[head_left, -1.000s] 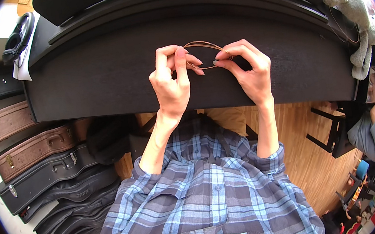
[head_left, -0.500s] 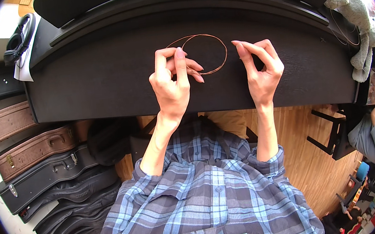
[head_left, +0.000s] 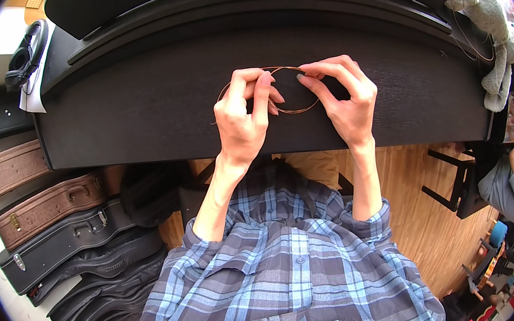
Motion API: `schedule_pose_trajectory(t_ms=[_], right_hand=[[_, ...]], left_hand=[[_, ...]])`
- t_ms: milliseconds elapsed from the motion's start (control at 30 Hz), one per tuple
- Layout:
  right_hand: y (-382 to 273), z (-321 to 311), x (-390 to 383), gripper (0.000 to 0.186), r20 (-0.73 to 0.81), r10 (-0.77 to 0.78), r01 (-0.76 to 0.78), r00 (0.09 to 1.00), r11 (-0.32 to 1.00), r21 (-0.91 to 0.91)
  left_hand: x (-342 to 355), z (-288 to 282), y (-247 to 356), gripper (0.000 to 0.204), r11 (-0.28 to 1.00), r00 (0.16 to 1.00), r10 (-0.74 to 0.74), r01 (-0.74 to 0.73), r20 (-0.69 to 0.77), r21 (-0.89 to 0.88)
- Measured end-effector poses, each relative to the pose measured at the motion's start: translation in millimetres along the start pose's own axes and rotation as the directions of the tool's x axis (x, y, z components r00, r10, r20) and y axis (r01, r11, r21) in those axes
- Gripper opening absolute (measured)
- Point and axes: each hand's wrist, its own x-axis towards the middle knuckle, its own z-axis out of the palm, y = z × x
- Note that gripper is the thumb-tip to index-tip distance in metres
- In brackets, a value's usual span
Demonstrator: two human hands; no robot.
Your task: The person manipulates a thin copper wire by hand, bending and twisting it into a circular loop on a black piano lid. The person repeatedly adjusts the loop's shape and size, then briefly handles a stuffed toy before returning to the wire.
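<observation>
Our right hand [head_left: 352,102] had swung leftward, joining our left hand [head_left: 241,122] in pinching the coiled wire [head_left: 296,112], spread sideways along the tabletop's [head_left: 137,124] near edge.

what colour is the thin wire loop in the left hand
The wire loop is copper-brown, best seen in the head view.

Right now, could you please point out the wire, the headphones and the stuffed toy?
Wire [head_left: 299,112]: head view, lower arc of its loop.
Headphones [head_left: 18,63]: head view, ear cup.
Stuffed toy [head_left: 493,27]: head view, grey torso.
</observation>
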Motion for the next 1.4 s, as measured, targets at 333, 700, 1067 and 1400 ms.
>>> schedule_pose_trajectory(t_ms=[333, 700, 1067, 1400], right_hand=[[-1, -1, 0, 0.016, -0.012, -0.091, 0.089, 0.996, 0.989, -0.122], [1, -4, -2, 0.011, -0.115, -0.129, 0.116, 0.985, 0.987, -0.113], [5, -10, -11, 0.014, -0.154, -0.251, 0.232, 0.956, 0.964, -0.129], [0, -10, -8, 0.016, -0.134, -0.137, 0.122, 0.982, 0.986, -0.112]], left_hand=[[0, 1, 0, 0.014, 0.999, 1.0, 0.011, -0.011, 0.002, 0.037], [0, 4, -1, 0.014, 0.996, 0.999, 0.037, -0.037, -0.004, 0.076], [-2, 1, 2, 0.018, 0.999, 0.999, 0.036, -0.036, 0.032, 0.015], [-3, 0, 7, 0.021, 0.99, 0.995, -0.097, 0.098, 0.011, -0.103]])
